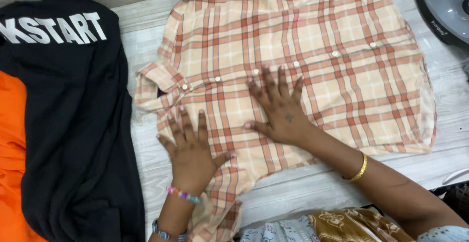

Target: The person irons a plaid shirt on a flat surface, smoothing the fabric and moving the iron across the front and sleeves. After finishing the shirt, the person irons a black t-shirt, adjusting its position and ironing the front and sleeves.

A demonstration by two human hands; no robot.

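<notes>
1. A pale wood-grain table (146, 32) fills the view, with a grey iron (442, 7) at its far right corner.
2. A peach plaid shirt (342, 61) lies spread flat across the middle of the table, buttons showing.
3. The left hand (190, 149) presses flat on the shirt's lower part, fingers spread, gripping nothing.
4. The right hand (281, 110) lies palm down near the button row, fingers splayed, holding nothing.
5. A black garment (73, 125) and an orange cloth (12, 149) lie to the left.
</notes>
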